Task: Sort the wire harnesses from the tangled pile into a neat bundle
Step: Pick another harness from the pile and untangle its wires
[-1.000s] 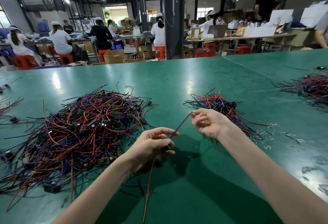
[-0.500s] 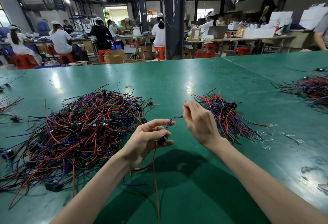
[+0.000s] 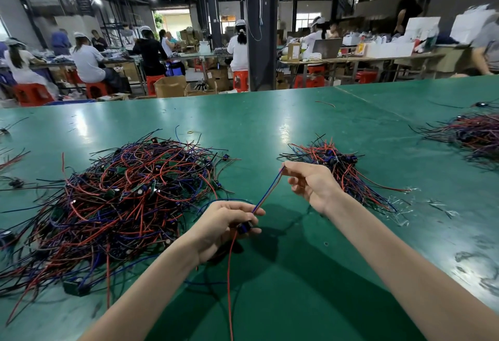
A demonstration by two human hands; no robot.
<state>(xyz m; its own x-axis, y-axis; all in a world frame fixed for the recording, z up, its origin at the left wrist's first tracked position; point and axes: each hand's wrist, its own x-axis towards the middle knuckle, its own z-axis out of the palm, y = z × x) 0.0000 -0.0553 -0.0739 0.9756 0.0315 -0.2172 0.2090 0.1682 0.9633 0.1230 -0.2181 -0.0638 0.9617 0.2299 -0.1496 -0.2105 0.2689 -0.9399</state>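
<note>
Harness (image 3: 266,192) stretches taut above the desk (image 3: 297,273): our left hand (image 3: 218,227) grips its dark connector (image 3: 244,228), our right hand (image 3: 310,184) pinches the wire ends, between tangled pile (image 3: 121,200) and bundle (image 3: 343,170).

Tangled pile (image 3: 121,200): left fringe runs off the picture's edge; lower layers lie buried under the top wires.
Held harness (image 3: 267,191): dark connector mostly covered by the fingers of the left hand (image 3: 221,226); upper end lost inside the pinch of the right hand (image 3: 310,184); red lead leaves by the bottom edge.
Sorted bundle (image 3: 348,168): near-left part hidden behind the right hand and wrist.
Far-right pile (image 3: 475,133): cut by the right edge, blurred.
Forearms: cut by the bottom edge.
Yellowish loop (image 3: 191,132): too small to identify.
Background workers (image 3: 89,62): blurred.
</note>
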